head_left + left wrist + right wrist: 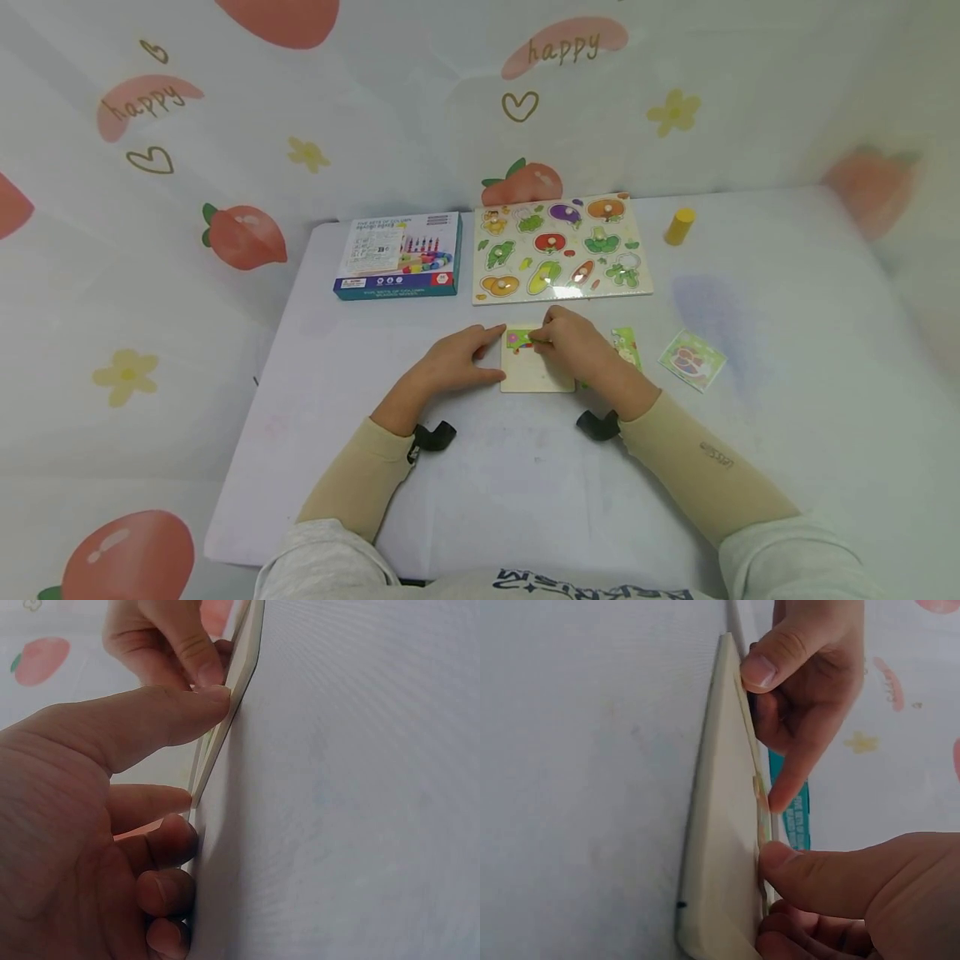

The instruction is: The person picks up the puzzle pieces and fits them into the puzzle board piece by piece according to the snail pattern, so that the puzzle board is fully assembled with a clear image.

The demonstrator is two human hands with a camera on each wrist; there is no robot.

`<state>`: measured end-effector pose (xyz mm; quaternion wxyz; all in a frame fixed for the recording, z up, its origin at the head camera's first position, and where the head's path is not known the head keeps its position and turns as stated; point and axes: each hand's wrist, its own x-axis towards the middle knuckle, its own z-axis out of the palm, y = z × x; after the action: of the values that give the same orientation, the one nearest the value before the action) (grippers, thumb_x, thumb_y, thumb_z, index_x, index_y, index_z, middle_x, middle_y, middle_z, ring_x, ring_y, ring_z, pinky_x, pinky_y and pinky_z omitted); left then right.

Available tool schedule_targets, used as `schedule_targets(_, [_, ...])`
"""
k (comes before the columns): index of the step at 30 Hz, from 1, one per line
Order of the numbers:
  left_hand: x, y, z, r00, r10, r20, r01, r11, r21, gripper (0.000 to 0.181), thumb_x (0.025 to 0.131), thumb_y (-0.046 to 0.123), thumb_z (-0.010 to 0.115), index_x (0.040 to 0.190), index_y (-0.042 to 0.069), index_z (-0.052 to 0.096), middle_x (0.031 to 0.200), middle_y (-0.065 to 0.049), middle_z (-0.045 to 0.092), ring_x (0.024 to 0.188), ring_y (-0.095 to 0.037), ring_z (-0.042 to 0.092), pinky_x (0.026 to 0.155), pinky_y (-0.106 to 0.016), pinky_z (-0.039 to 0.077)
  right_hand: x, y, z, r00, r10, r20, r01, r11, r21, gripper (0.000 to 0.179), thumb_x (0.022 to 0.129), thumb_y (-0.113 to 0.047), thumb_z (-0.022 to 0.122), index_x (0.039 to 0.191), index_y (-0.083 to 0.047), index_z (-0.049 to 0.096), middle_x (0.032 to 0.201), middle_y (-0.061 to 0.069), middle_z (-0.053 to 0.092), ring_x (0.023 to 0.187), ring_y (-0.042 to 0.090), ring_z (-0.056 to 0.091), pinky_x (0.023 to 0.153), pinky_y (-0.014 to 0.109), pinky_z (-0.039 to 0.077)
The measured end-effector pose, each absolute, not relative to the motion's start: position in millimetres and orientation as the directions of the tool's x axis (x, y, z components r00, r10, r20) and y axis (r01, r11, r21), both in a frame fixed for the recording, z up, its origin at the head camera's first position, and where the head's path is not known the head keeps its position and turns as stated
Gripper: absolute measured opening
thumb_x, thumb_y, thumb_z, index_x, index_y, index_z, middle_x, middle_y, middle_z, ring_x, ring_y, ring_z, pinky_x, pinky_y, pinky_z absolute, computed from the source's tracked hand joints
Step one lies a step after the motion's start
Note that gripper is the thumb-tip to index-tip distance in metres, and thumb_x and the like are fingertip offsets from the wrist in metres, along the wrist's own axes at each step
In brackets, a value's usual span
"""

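A thin, square board of pale, smooth-looking wood (536, 379) was placed well in from the near and left edges of the white-covered tabletop (495, 500). It was judged to be light and stiff, likely to slide if pushed sideways, so its rim seemed the proper place for steadying. Its left edge was touched by the left hand (453, 358): the index fingertip lay at the far corner and the thumb nearer the close corner, these 2 digits spread well apart.

A flat, green printed piece with a pink flower (517, 338) lay along the board's far edge and appeared to be pinched between the thumb and fingers of the right hand (573, 342); whether 1 piece or 2 were gathered there could not be told. Such a piece would probably prove nearly weightless, rigid and easily chipped at the corners, best taken by its opposite edges.

The board's face was plain cream, with rounded corners and a raised border; small red and blue marks showed below the green. A 2nd green printed piece (625, 343) was partly hidden by the right arm.
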<state>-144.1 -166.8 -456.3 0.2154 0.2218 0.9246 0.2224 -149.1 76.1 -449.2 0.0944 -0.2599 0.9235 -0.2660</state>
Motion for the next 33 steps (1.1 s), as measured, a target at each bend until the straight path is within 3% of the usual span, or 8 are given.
schedule_targets(8, [-141.1, -166.7, -455.4, -0.811, 0.506, -0.294, 0.307, 0.796, 0.522, 0.082, 0.09, 0.044, 0.077, 0.159, 0.017, 0.041, 0.091, -0.003, 0.046, 0.081, -0.016, 0.044, 0.068, -0.032, 0.033, -151.9, 80.1, -442.4, -0.845, -0.514, -0.146, -0.342, 0.731, -0.59, 0.036, 0.095, -0.016, 0.076, 0.129, -0.006, 0.073, 0.105, 0.009, 0.058, 0.089, 0.023, 0.052, 0.076, 0.034, 0.047])
schedule_targets(19, [-142.4, -166.4, -456.0, -0.813, 0.499, -0.3, 0.306, 0.805, 0.509, 0.082, 0.09, 0.045, 0.077, 0.159, 0.018, 0.041, 0.092, -0.003, 0.047, 0.083, -0.016, 0.045, 0.069, -0.032, 0.034, -144.5, 95.0, -406.7, -0.856, -0.517, -0.014, -0.387, 0.657, -0.647, 0.038, 0.093, -0.019, 0.078, 0.128, -0.005, 0.072, 0.114, 0.015, 0.061, 0.091, 0.025, 0.057, 0.081, 0.04, 0.05])
schedule_targets(33, [-143.4, -166.1, -455.9, -0.81, 0.5, -0.307, 0.311, 0.81, 0.498, 0.082, 0.09, 0.046, 0.076, 0.159, 0.019, 0.041, 0.093, -0.003, 0.047, 0.085, -0.016, 0.046, 0.07, -0.033, 0.035, -127.6, 115.1, -366.7, -0.859, -0.499, 0.114, -0.426, 0.574, -0.699, 0.036, 0.092, -0.019, 0.08, 0.126, -0.01, 0.074, 0.107, 0.003, 0.06, 0.093, 0.02, 0.061, 0.08, 0.043, 0.054])
